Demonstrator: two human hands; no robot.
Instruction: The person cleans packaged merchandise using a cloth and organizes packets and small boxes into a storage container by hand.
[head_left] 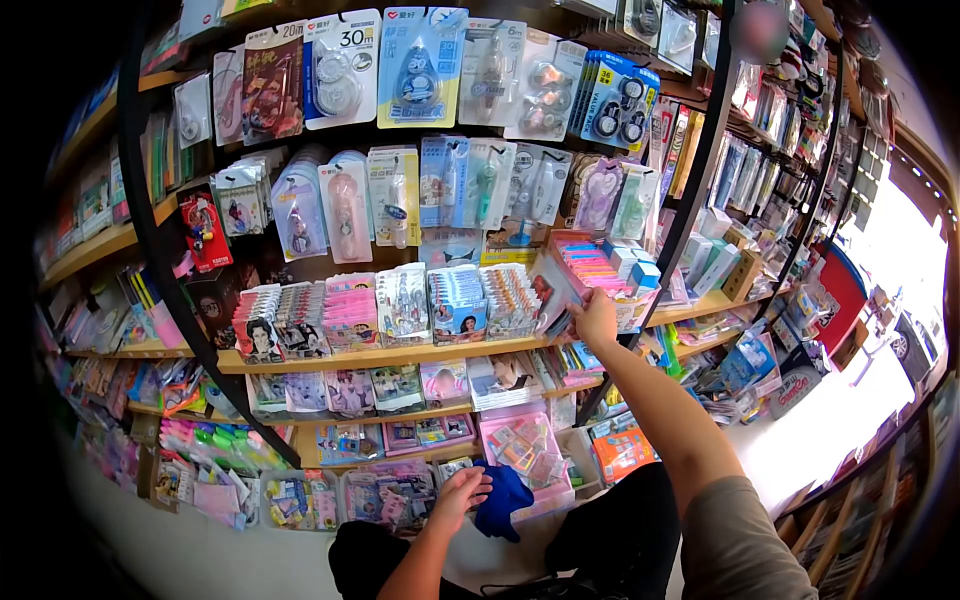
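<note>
My right hand (597, 318) reaches to the right end of the middle shelf. Its fingers are closed at the front corner of a tilted display box (550, 285). Pink and orange packets (592, 258) stand in the top of this box, with small white and blue boxes (630, 265) beside them. Low in front of me, my left hand (460, 497) has its fingers bent against a dark blue cloth (503, 502). The cloth hangs between my knees, overlapping a pink box (522, 440) on the bottom shelf.
Along the middle shelf (400, 358) stands a row of clear boxes of cards (457, 300). Carded correction tapes (417, 70) hang above. Bins of packets (390, 490) sit by the floor. Black uprights (165, 210) frame the rack, and more stocked shelves run along the right.
</note>
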